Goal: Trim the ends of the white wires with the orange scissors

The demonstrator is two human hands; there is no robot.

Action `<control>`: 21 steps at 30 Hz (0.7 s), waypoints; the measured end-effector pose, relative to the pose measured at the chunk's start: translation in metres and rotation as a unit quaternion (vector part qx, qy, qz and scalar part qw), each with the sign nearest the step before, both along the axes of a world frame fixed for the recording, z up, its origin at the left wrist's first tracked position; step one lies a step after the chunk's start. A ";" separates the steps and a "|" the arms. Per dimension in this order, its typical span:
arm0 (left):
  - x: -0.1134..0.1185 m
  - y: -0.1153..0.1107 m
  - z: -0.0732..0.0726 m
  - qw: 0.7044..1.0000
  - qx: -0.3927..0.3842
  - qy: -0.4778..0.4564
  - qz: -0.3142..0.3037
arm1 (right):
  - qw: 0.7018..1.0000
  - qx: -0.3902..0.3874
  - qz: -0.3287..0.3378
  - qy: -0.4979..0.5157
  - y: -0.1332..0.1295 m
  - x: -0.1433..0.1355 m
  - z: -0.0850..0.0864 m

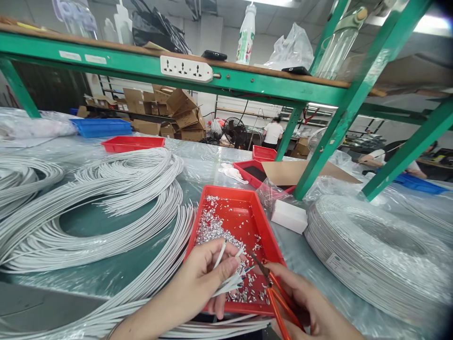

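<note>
My left hand (203, 269) is closed around a bunch of white cable ends (230, 284), with one end raised between thumb and forefinger. Some of the tips show dark green cores. My right hand (306, 297) grips orange-handled scissors (279, 304), whose dark blades point toward the cable ends; I cannot tell whether the blades touch them. Beneath both hands lies a red tray (242, 210) scattered with small silvery scraps (214, 226), heaped mostly along its left side. From the bunch, the cables trail back toward the large white cable coils (155, 231) on the left.
A wrapped cable coil (354, 264) and a white box (289, 216) stand right of the tray. Farther back are another red tray (132, 143), a blue tray (101, 127) and cardboard (307, 171). A green shelf frame (255, 89) crosses overhead. Other people are in the background.
</note>
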State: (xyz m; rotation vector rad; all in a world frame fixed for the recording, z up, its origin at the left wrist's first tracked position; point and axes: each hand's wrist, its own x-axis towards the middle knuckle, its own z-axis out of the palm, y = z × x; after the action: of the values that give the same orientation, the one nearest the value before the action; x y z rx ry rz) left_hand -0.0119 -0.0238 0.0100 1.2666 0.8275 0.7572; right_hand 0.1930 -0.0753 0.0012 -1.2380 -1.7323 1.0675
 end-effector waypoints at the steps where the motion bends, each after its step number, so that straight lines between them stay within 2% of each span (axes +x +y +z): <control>1: 0.000 0.000 0.000 1.000 0.001 0.002 0.000 | 1.000 0.000 -0.003 -0.004 0.000 0.001 -0.001; 4: 0.000 0.000 0.000 1.000 0.007 0.017 -0.012 | 1.000 0.007 0.003 -0.021 0.002 0.005 -0.003; 7: 0.000 -0.001 0.002 0.999 0.019 0.032 -0.034 | 0.998 0.019 0.055 -0.039 0.006 0.008 -0.003; 12: 0.001 -0.001 0.004 0.998 0.024 0.057 -0.024 | 0.994 -0.020 0.091 -0.050 0.007 0.011 0.005; 15: 0.003 0.000 0.002 0.997 0.030 0.067 -0.006 | 0.994 -0.026 0.089 -0.053 0.004 0.012 0.007; 19: 0.003 0.001 -0.002 0.997 0.024 0.065 0.028 | 0.997 0.008 0.040 -0.062 0.001 0.014 0.005; 21: 0.002 0.001 -0.003 0.998 0.027 0.050 0.027 | 0.995 0.029 0.040 -0.090 0.002 0.016 0.005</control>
State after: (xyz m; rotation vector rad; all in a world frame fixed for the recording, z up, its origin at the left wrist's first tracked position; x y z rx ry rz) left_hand -0.0096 -0.0224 0.0065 1.3432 0.9302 0.7687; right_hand 0.2086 -0.0735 0.0061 -1.2700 -1.9511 0.9686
